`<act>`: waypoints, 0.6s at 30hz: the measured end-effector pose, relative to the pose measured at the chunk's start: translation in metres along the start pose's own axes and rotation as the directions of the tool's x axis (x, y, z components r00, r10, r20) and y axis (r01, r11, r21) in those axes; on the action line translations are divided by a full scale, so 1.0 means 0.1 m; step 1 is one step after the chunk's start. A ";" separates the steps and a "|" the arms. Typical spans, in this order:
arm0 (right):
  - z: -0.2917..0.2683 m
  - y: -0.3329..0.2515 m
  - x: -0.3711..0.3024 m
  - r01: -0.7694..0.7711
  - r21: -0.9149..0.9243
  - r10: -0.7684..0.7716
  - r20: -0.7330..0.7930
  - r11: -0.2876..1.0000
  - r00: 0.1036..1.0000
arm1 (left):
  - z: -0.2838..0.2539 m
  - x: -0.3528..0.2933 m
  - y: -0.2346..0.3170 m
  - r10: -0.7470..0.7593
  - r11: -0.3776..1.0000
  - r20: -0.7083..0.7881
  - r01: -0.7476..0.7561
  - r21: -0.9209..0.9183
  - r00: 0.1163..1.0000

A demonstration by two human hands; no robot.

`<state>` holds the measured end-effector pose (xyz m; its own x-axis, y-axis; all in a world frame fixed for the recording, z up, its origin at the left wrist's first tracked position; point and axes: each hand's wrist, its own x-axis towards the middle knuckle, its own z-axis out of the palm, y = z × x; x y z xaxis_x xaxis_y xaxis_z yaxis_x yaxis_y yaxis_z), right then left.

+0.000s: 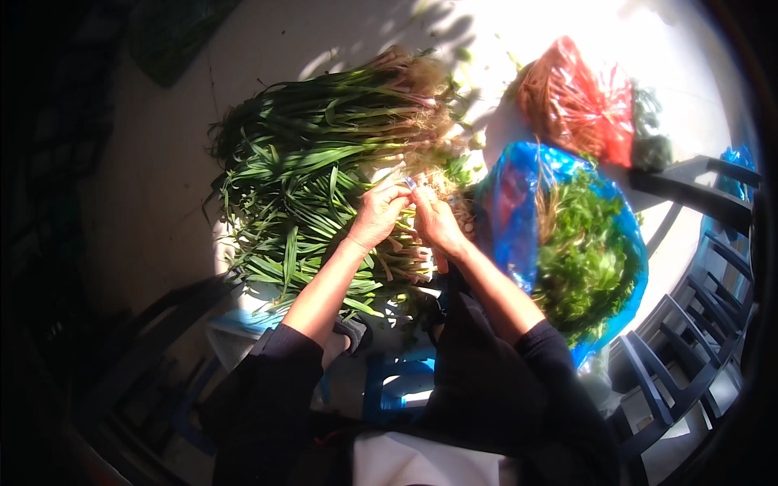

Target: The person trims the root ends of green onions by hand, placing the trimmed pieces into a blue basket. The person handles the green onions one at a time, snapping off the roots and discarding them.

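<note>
A large heap of green garlic (296, 174), or a very similar plant, lies on the floor in front of me. Its long leaves point left, and its pale stems and stringy roots (417, 89) are on the right. Over the root end, my left hand (378, 215) and my right hand (438, 220) meet at the fingertips, both closed in a pinch. A small whitish-purple bit (410, 183) shows between them; its kind is too small to make out. Below the right hand, a short tan piece (441, 263) sticks out, mostly hidden.
To the right stands an open blue plastic bag (506, 215) with leafy greens (587, 259). Behind it sits a tied red plastic bag (575, 105). Dark chairs (681, 364) line the right edge. A blue stool (397, 377) is between my legs, and a dark green bundle (174, 40) lies far left.
</note>
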<state>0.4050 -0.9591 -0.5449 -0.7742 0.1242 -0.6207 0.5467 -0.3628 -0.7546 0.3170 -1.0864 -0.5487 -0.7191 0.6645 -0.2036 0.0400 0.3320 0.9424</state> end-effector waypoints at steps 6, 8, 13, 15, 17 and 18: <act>-0.01 -0.17 -0.26 -0.192 0.347 0.132 0.189 0.918 0.973 | 0.02 0.30 -0.40 -0.047 0.978 -0.216 0.089 0.191 0.975; -0.03 -0.10 -0.24 -0.347 0.480 0.250 0.256 0.806 0.934 | 0.01 0.37 -0.58 0.136 0.936 -0.203 -0.058 0.348 0.970; -0.05 0.08 -0.12 -0.356 0.466 0.370 0.064 0.810 0.927 | 0.13 0.62 -0.62 -0.022 0.633 -0.234 0.195 0.749 0.972; -0.03 0.09 -0.06 -0.326 0.473 0.374 -0.008 0.818 0.927 | 0.08 0.65 -0.55 -0.047 0.490 -0.135 0.140 0.860 0.990; -0.08 0.09 -0.06 -0.262 0.414 0.319 -0.074 0.872 0.945 | -0.03 0.60 -0.52 0.047 0.626 -0.052 0.011 0.780 0.998; -0.12 0.10 -0.05 -0.227 0.386 0.290 -0.112 0.894 0.950 | -0.08 0.56 -0.48 0.078 0.764 -0.021 -0.046 0.643 0.997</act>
<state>0.4183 -0.9523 -0.5513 -0.5416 0.1165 -0.8325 0.5416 -0.7090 -0.4516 0.2688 -1.0706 -0.6035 -0.7283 0.6739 -0.1242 0.5096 0.6539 0.5592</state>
